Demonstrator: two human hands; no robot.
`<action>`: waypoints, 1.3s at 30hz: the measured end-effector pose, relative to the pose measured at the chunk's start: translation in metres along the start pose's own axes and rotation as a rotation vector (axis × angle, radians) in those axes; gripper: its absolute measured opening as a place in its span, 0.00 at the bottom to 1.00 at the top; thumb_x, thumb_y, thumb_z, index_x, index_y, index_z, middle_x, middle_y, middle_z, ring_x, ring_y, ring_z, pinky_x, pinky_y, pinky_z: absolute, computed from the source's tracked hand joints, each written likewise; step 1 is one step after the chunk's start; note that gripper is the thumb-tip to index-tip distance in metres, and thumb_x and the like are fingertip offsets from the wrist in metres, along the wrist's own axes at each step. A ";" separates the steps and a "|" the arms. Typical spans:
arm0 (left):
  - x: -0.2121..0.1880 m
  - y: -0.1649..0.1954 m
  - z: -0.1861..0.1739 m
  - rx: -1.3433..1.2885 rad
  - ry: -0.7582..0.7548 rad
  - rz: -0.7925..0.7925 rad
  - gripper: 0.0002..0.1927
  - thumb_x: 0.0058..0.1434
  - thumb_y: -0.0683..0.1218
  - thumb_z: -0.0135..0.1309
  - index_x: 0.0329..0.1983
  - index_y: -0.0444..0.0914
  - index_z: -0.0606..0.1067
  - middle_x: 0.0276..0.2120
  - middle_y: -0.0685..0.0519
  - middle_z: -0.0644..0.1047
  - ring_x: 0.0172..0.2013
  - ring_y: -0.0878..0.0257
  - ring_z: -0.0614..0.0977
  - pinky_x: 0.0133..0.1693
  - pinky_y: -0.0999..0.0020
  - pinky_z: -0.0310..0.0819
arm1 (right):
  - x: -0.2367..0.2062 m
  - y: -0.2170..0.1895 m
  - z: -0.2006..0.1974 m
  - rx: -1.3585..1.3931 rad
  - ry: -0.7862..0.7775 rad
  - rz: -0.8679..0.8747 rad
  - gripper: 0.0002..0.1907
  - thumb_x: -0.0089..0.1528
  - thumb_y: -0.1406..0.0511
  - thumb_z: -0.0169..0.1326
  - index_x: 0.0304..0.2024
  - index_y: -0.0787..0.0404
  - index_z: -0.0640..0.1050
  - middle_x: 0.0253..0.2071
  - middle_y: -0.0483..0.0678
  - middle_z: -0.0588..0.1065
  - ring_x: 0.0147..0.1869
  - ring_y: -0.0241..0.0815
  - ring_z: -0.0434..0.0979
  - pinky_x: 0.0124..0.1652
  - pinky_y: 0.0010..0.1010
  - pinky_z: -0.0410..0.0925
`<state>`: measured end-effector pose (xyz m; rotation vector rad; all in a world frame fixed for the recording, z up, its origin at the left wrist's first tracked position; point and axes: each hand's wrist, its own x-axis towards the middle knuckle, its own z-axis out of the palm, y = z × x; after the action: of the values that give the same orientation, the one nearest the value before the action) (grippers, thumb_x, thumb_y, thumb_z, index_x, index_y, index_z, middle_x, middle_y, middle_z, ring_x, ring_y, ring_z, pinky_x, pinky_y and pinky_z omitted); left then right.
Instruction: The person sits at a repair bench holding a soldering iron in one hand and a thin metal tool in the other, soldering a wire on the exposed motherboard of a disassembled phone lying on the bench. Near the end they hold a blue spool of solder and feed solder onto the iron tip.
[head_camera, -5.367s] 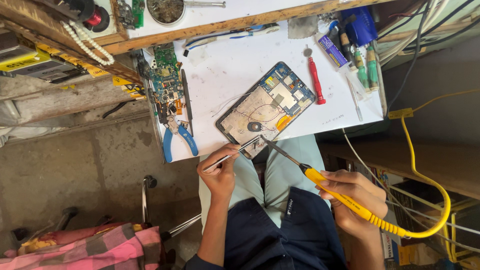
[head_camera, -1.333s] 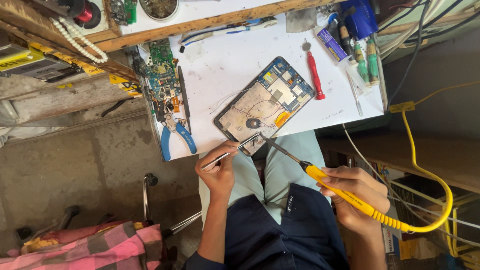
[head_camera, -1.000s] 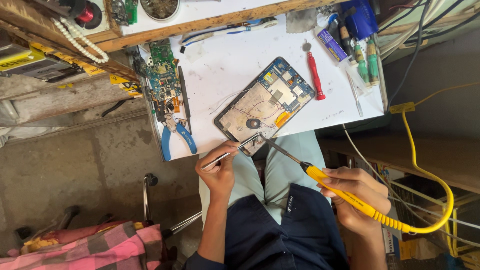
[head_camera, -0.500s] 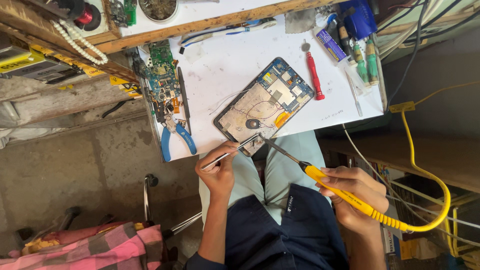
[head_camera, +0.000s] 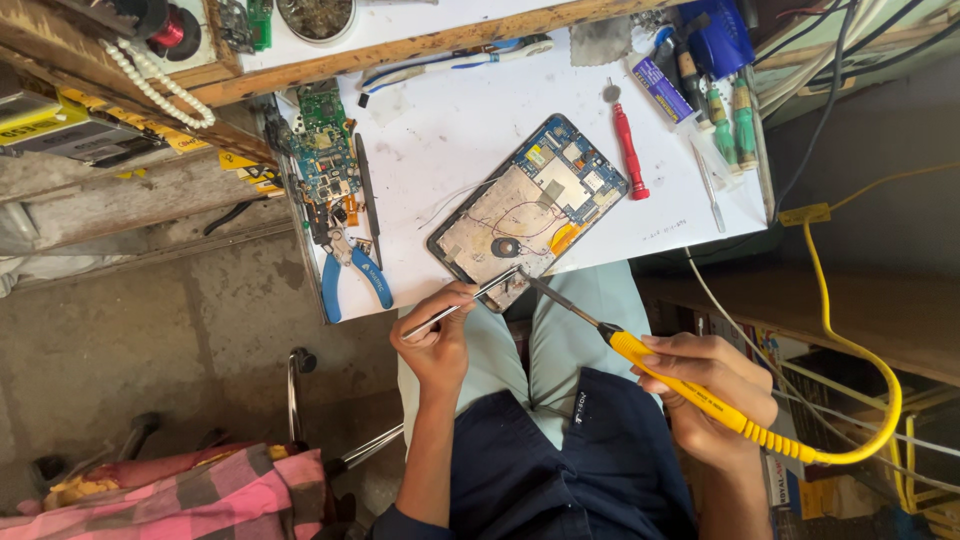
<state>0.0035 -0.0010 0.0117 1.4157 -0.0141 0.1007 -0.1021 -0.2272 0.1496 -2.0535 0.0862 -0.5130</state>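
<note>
An opened phone (head_camera: 530, 212) lies tilted on the white worktop (head_camera: 450, 130), its circuit board and thin wires exposed. My left hand (head_camera: 437, 338) pinches metal tweezers (head_camera: 462, 303) whose tips reach the phone's near corner. My right hand (head_camera: 712, 392) grips a yellow soldering iron (head_camera: 690, 388). The iron's metal tip meets the tweezer tips at that same corner. A yellow cord (head_camera: 860, 330) loops from the iron's handle off to the right.
Blue-handled pliers (head_camera: 352, 275) and a green circuit board (head_camera: 325, 150) lie at the worktop's left edge. A red screwdriver (head_camera: 630, 150) and several other tools (head_camera: 715, 105) sit at the right. A wooden shelf (head_camera: 400, 45) runs behind. Pink checked cloth (head_camera: 210, 495) lies below left.
Almost nothing differs. Both hands hold their tools at the phone's near corner throughout, with only slight shifts of the view.
</note>
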 end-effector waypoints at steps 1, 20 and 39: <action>0.000 0.000 0.000 -0.002 0.001 0.001 0.04 0.61 0.30 0.62 0.37 0.29 0.79 0.38 0.43 0.84 0.36 0.65 0.83 0.39 0.75 0.78 | -0.001 0.000 0.000 -0.003 -0.003 -0.003 0.11 0.52 0.82 0.61 0.36 0.72 0.79 0.40 0.57 0.79 0.46 0.48 0.85 0.44 0.30 0.81; -0.004 -0.019 -0.005 -0.067 0.026 -0.095 0.07 0.60 0.31 0.64 0.41 0.29 0.80 0.43 0.44 0.84 0.34 0.71 0.79 0.33 0.81 0.70 | -0.007 0.006 -0.004 0.065 0.037 0.081 0.06 0.60 0.76 0.61 0.40 0.72 0.78 0.45 0.58 0.78 0.40 0.46 0.86 0.41 0.30 0.82; -0.016 -0.005 0.001 -0.180 0.037 -0.179 0.11 0.60 0.33 0.62 0.47 0.28 0.80 0.48 0.40 0.83 0.33 0.66 0.83 0.32 0.71 0.81 | -0.017 0.020 -0.006 0.179 0.127 0.096 0.07 0.65 0.72 0.60 0.42 0.72 0.78 0.46 0.58 0.77 0.37 0.45 0.85 0.36 0.29 0.80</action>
<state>-0.0124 -0.0032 0.0059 1.2294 0.1309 -0.0221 -0.1169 -0.2381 0.1299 -1.8324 0.2066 -0.5706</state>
